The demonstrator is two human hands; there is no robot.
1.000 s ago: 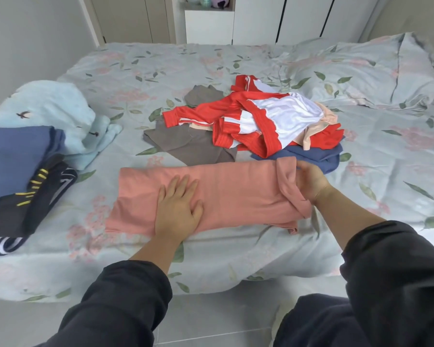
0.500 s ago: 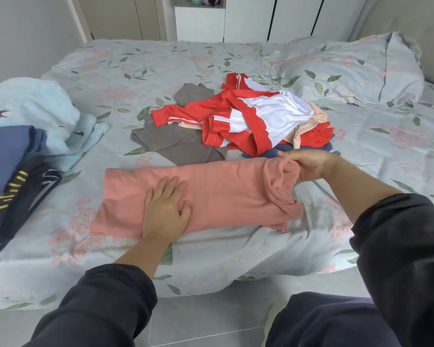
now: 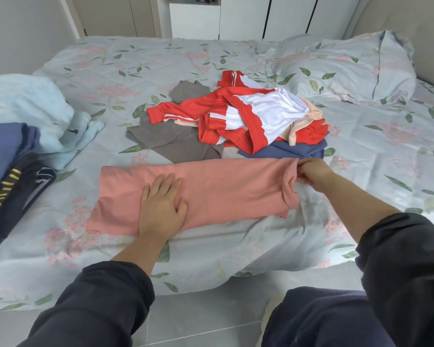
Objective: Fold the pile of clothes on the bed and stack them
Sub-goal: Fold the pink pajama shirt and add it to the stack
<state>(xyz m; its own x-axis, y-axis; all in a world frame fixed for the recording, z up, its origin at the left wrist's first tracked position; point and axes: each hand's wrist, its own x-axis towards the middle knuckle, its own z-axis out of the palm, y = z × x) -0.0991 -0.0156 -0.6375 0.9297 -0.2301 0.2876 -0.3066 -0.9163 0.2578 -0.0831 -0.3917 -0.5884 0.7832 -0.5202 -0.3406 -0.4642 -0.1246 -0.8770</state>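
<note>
A salmon-pink garment (image 3: pixel 223 189) lies folded into a long band across the near part of the bed (image 3: pixel 373 151). My left hand (image 3: pixel 162 206) presses flat on its left half, fingers straight. My right hand (image 3: pixel 311 171) pinches the garment's far right corner, where the cloth bunches into a fold. Behind it lies the unfolded pile: a red and white jacket (image 3: pixel 238 116), a grey garment (image 3: pixel 176 139), a blue one (image 3: pixel 291 150) and a peach one (image 3: pixel 305 121). A stack of folded clothes (image 3: pixel 8 156), blue over dark, sits at the left edge.
A light blue blanket (image 3: pixel 35 111) is bunched behind the folded stack. A floral pillow (image 3: pixel 348 68) lies at the far right. White wardrobe doors (image 3: pixel 241 18) stand beyond the bed. My dark-trousered knee (image 3: pixel 318 319) and grey floor tiles (image 3: pixel 198 319) show below the bed's edge.
My right hand has pulled the pink garment's right end up and out, flattening the earlier drooping flap. My left hand has stayed pressed on the cloth.
</note>
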